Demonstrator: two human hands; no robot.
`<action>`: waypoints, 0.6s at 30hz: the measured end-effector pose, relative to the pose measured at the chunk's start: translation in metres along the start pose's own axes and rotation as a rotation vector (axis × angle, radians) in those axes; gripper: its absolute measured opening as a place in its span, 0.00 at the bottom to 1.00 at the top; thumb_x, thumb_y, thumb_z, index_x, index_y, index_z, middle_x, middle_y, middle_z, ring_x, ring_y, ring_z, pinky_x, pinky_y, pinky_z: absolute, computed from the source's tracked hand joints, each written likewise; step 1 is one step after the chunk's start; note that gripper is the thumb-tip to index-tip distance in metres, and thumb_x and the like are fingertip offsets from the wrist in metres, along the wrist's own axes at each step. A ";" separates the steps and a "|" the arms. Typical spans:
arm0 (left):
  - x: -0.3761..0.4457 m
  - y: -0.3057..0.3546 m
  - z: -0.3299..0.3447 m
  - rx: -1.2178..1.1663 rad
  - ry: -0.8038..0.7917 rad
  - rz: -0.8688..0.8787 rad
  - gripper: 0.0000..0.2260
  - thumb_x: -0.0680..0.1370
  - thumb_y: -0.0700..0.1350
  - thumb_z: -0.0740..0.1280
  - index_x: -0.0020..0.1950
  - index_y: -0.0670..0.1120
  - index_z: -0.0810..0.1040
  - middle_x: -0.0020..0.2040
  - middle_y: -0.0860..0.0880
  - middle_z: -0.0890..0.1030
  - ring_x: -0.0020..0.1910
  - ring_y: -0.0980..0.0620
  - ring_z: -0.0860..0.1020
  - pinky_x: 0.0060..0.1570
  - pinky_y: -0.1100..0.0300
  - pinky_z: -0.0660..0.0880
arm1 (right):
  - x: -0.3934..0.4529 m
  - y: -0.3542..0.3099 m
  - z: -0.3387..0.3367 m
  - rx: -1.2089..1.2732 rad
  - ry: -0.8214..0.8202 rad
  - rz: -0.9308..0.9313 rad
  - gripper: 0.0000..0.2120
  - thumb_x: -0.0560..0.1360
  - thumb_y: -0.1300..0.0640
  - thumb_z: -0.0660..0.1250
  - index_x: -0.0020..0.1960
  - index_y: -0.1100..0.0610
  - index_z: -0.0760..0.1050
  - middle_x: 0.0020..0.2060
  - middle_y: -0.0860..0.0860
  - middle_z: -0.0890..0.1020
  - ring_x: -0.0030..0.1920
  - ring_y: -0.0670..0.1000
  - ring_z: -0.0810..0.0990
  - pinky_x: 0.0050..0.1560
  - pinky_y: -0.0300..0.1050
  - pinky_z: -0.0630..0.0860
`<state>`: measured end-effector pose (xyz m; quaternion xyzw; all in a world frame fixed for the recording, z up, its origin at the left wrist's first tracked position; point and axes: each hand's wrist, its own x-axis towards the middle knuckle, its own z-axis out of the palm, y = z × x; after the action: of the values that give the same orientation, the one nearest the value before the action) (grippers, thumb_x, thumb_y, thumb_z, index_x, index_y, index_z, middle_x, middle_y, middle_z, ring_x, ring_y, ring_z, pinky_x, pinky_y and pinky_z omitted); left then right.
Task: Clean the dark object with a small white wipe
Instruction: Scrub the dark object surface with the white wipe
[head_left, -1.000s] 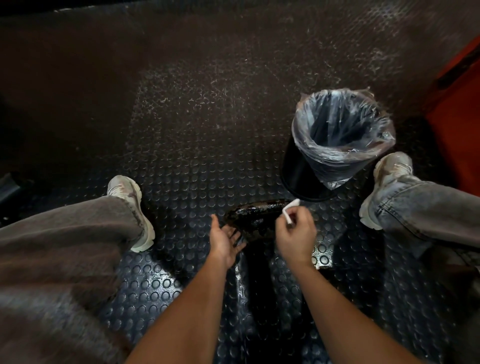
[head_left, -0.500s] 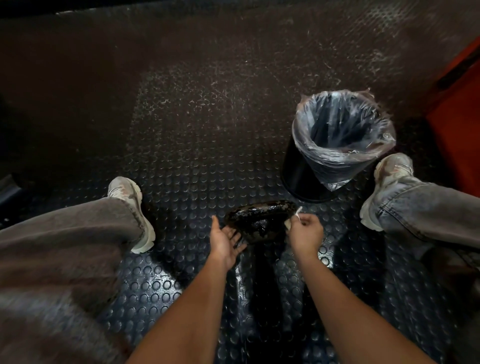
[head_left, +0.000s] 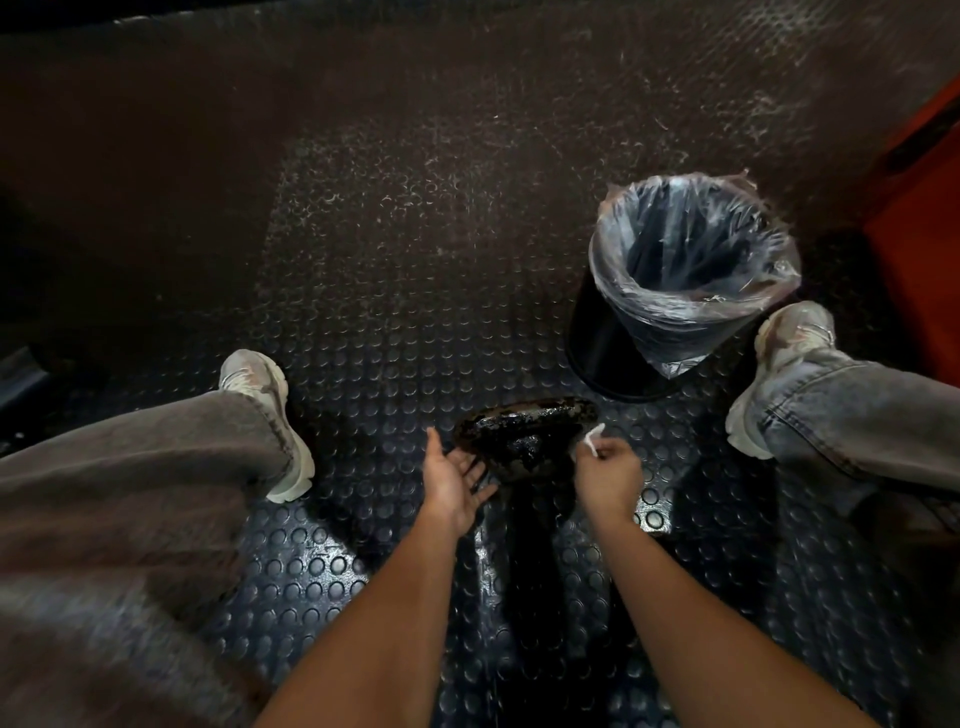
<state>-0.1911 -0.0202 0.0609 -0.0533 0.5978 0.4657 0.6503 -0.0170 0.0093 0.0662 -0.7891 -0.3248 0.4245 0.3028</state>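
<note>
Black, grimy object held between two hands over a studded floor

Rubber flooring (head_left: 395, 322) with raised round studs fills the head view, dusty and scuffed toward the far side and fading into shadow at the left edge. The dark object (head_left: 524, 434) sits low in the middle, between the person's knees: a rounded, glossy black shape with pale crusted patches along its far rim. What it is cannot be made out, and a black stem or shadow beneath it merges with the floor, so its lower part is lost. The left hand (head_left: 454, 480) lies open, palm up, its fingers straight and reaching under the object's near left edge; whether they touch it is hard to tell. The right hand (head_left: 608, 473) is curled, pinching the small white wipe (head_left: 594, 439) between thumb and fingers just beside the object's right edge; only a folded end of the wipe sticks out, the remainder hidden in the grip. A black bin (head_left: 670, 296) lined with a clear bag stands beyond, to the right. Grey trouser legs and pale shoes, left shoe (head_left: 272, 415) and right shoe (head_left: 779, 364), flank the scene, both legs cut off by the frame. An orange surface (head_left: 930, 249) is clipped at the right edge
</note>
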 end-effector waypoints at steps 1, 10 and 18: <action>-0.001 0.001 0.000 -0.001 -0.001 0.000 0.38 0.81 0.70 0.44 0.76 0.43 0.68 0.75 0.43 0.70 0.74 0.44 0.68 0.73 0.38 0.64 | 0.003 -0.003 -0.002 0.064 0.012 0.033 0.03 0.77 0.59 0.71 0.49 0.56 0.78 0.39 0.50 0.82 0.39 0.51 0.80 0.33 0.38 0.70; 0.001 -0.002 0.001 0.019 0.000 0.020 0.37 0.80 0.71 0.45 0.68 0.45 0.76 0.70 0.44 0.76 0.66 0.46 0.74 0.70 0.40 0.67 | -0.019 -0.003 -0.004 -0.053 0.020 -0.524 0.04 0.71 0.60 0.69 0.42 0.53 0.75 0.37 0.48 0.78 0.36 0.48 0.75 0.36 0.40 0.71; -0.004 0.001 0.002 0.000 -0.002 0.001 0.38 0.81 0.69 0.44 0.76 0.42 0.68 0.75 0.43 0.70 0.74 0.43 0.68 0.73 0.39 0.64 | 0.001 0.000 0.001 0.007 -0.005 -0.052 0.04 0.76 0.58 0.71 0.44 0.54 0.76 0.36 0.48 0.82 0.39 0.53 0.81 0.37 0.40 0.72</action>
<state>-0.1899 -0.0202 0.0657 -0.0526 0.5970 0.4663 0.6507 -0.0178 0.0108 0.0652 -0.7781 -0.3446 0.4198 0.3156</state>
